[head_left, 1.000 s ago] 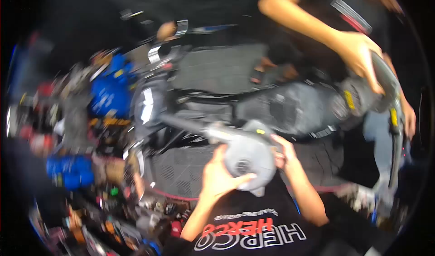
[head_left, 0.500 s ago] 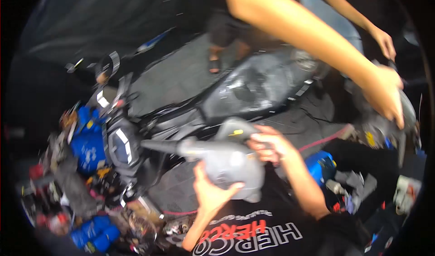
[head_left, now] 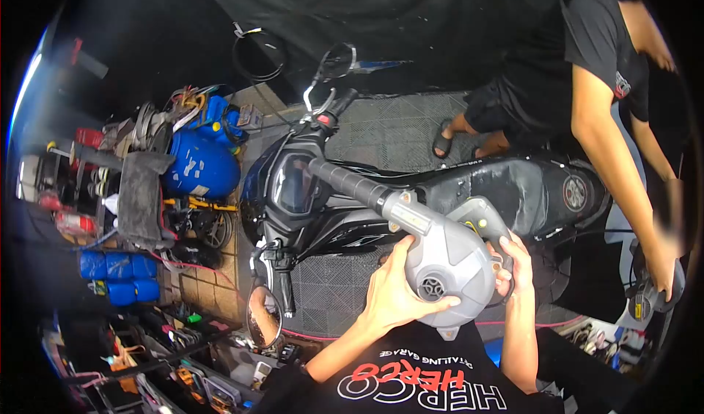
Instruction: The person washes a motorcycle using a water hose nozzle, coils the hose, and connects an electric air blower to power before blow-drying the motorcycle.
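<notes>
A grey handheld blower (head_left: 458, 267) with a round vented housing and a black ribbed nozzle is held just in front of my body. My left hand (head_left: 396, 289) wraps round the near left side of the housing, its thumb beside the vent. On the other side, my right hand (head_left: 513, 267) has its fingers closed round the rear handle. The nozzle points up and left over a black motorcycle (head_left: 330, 216), towards its dashboard (head_left: 297, 183). Whether it touches the motorcycle I cannot tell.
At the right, a co-worker's arm (head_left: 612, 165) reaches down to a second grey machine (head_left: 645, 297). A blue tank (head_left: 202, 165) and a shelf of tools (head_left: 198, 355) stand at the left. Mirrors (head_left: 337, 62) stick out from the handlebar. A red hose crosses the floor.
The view has turned and shifted, and the motorcycle now lies more level across it. Both my hands still hold the blower, whose nozzle now points more upward. The co-worker's arm has moved right.
</notes>
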### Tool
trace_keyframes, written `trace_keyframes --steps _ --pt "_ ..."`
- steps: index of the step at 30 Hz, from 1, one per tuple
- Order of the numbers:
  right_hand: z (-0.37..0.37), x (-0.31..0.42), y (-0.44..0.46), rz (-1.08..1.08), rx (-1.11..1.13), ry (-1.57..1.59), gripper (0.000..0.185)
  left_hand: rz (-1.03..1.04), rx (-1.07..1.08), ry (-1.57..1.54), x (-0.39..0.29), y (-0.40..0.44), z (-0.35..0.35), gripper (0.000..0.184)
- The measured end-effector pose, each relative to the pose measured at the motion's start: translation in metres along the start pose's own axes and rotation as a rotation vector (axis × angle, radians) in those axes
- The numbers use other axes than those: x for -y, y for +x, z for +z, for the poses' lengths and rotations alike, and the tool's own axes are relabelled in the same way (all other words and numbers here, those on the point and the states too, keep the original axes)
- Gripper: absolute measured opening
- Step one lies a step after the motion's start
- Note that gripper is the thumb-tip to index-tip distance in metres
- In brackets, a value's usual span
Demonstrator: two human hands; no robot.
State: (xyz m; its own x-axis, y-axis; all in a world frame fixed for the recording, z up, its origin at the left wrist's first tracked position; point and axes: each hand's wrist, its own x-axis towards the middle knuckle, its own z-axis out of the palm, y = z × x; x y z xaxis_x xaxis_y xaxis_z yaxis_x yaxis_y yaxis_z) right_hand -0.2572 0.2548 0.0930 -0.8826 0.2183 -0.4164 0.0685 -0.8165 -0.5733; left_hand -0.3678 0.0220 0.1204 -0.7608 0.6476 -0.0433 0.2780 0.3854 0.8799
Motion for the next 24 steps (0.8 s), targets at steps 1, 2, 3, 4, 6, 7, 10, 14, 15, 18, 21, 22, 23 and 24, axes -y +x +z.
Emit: trace_keyframes --steps 1,2,3,4,6,7,10,14,15,18,21,22,23,24 --pt "0.005 -0.001 0.004 -0.015 0.004 0.006 0.044 -0.003 -0.023 0.027 -0.001 0.001 -0.005 0.119" --pt "0.016 0.001 0.006 -0.017 -0.018 -0.018 0.045 -0.036 -0.006 -0.019 -0.001 0.002 -0.011 0.120" --pt "0.023 0.004 0.008 0.003 0.004 -0.045 0.046 -0.020 -0.034 -0.030 -0.002 -0.001 -0.014 0.120" --pt "0.030 0.007 0.010 0.020 0.027 -0.071 0.046 0.000 -0.062 -0.038 -0.003 -0.006 -0.018 0.120" --pt "0.046 0.013 0.014 0.029 0.048 -0.153 0.047 0.061 -0.137 -0.035 0.000 -0.016 -0.021 0.120" --pt "0.052 0.015 0.016 0.036 0.090 -0.157 0.047 0.053 -0.149 -0.054 -0.001 -0.018 -0.024 0.121" --pt "0.078 0.026 0.019 0.047 0.232 -0.204 0.049 0.052 -0.190 -0.144 -0.005 -0.023 -0.037 0.122" --pt "0.128 0.039 0.013 0.000 0.300 -0.235 0.056 0.126 -0.288 -0.310 0.001 -0.025 -0.055 0.123" --pt "0.132 0.041 0.012 0.019 0.352 -0.170 0.061 0.153 -0.313 -0.346 -0.001 -0.027 -0.061 0.123" --pt "0.160 0.037 0.002 -0.099 0.411 -0.199 0.074 0.204 -0.344 -0.428 -0.009 -0.033 -0.081 0.125" --pt "0.175 0.035 0.009 -0.132 0.763 -0.054 0.092 0.199 -0.350 -0.576 -0.013 -0.042 -0.087 0.130" --pt "0.190 0.037 0.008 -0.131 0.782 -0.056 0.093 0.209 -0.371 -0.605 -0.014 -0.043 -0.088 0.129" --pt "0.201 0.038 0.008 -0.134 0.795 -0.060 0.093 0.218 -0.391 -0.634 -0.016 -0.044 -0.089 0.128" --pt "0.210 0.039 0.006 -0.129 0.809 -0.055 0.094 0.198 -0.370 -0.648 -0.023 -0.046 -0.097 0.134"
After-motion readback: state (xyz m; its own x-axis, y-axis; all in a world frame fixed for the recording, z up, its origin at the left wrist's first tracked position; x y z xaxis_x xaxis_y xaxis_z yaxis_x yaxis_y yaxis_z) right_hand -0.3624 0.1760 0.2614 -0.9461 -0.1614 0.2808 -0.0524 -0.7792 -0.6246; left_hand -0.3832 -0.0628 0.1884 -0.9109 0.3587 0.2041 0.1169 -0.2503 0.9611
